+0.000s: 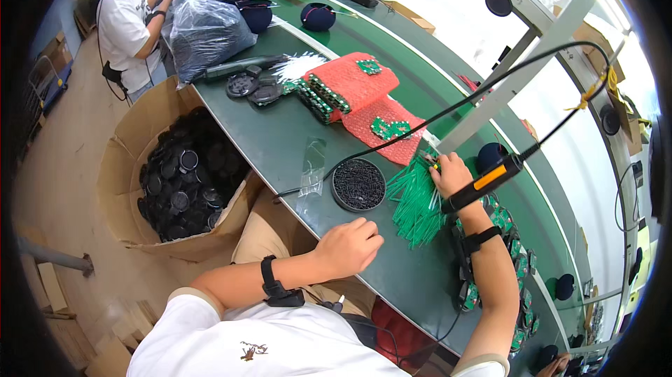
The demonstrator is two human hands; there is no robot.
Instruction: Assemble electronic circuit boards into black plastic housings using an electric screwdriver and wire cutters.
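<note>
My right hand (453,175) grips a soldering iron (490,179) with a black and orange handle, held over a heap of thin green wires (414,202) on the green workbench (280,139). Its black cable runs up and away to the right. My left hand (350,245) rests on the bench as a loose fist near the front edge, and I cannot see anything in it. Just beyond it stands a round black dish (358,184) full of small dark parts. Small green circuit boards (505,226) lie in a row under my right forearm.
Red bubble wrap (364,93) with green boards lies further up the bench, next to black round parts (252,88) and a dark plastic bag (206,30). A cardboard box (140,132) of black round parts stands on the floor to my left. Another person (129,20) works at the far end.
</note>
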